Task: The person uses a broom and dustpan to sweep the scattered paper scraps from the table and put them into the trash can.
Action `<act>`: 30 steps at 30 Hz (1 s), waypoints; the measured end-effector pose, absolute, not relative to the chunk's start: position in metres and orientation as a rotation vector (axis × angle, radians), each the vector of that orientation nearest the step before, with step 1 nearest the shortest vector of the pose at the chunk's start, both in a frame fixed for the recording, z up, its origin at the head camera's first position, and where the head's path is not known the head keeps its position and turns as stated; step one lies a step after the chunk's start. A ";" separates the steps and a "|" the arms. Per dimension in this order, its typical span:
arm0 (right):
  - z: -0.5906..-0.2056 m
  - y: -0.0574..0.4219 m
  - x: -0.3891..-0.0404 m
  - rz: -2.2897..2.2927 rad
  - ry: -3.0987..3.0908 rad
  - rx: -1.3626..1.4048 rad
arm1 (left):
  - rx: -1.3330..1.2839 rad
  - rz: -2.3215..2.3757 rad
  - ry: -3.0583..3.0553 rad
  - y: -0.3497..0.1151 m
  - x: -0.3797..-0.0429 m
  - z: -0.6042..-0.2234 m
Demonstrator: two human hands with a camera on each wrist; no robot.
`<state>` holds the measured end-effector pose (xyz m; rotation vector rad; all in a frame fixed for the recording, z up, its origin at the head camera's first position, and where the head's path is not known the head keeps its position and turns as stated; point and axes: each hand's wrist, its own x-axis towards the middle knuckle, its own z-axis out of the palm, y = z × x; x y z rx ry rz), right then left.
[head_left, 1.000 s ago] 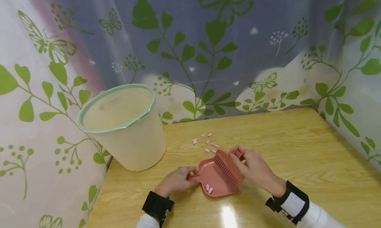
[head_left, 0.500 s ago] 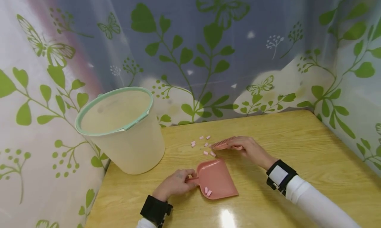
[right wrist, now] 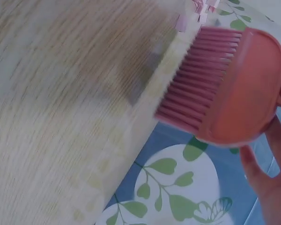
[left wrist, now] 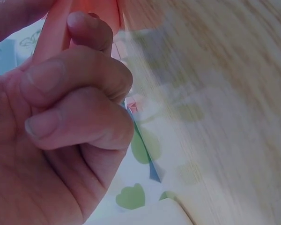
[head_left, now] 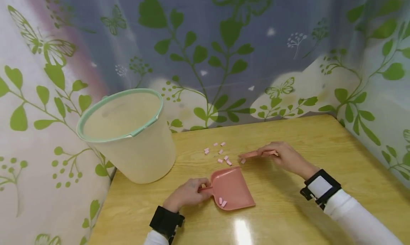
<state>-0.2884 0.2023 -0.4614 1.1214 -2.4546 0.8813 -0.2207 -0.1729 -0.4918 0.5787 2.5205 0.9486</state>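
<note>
A pink dustpan point(head_left: 233, 188) lies on the table, its handle gripped by my left hand point(head_left: 187, 194). Two small pink pieces point(head_left: 222, 202) rest inside it near the handle side. Beyond the pan, several more pink pieces point(head_left: 220, 152) are scattered on the wood. My right hand point(head_left: 289, 159) holds a small pink brush point(head_left: 256, 154) to the right of them, and one piece point(head_left: 243, 161) lies just under its near edge. In the right wrist view the bristles of the brush point(right wrist: 243, 89) are in sight. The left wrist view shows the curled fingers point(left wrist: 84, 117) at the pan's handle.
A translucent bucket point(head_left: 144, 156) with a green rim stands at the table's back left, left of the pieces. A leaf-patterned curtain point(head_left: 205, 60) hangs behind and beside the wooden table point(head_left: 320, 174).
The right hand has lifted the brush from over the dustpan and carried it back to the right of the scattered pieces. The left hand and dustpan stay about where they were.
</note>
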 end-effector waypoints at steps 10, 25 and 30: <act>-0.459 0.198 -0.279 0.886 -2.641 1.125 | 0.621 0.968 2.523 -0.174 -0.220 -0.492; -0.448 0.207 -0.256 0.865 -2.652 1.124 | 0.621 0.961 2.537 -0.171 -0.222 -0.494; -0.443 0.214 -0.247 0.837 -2.679 0.978 | 0.612 0.961 2.537 -0.173 -0.221 -0.495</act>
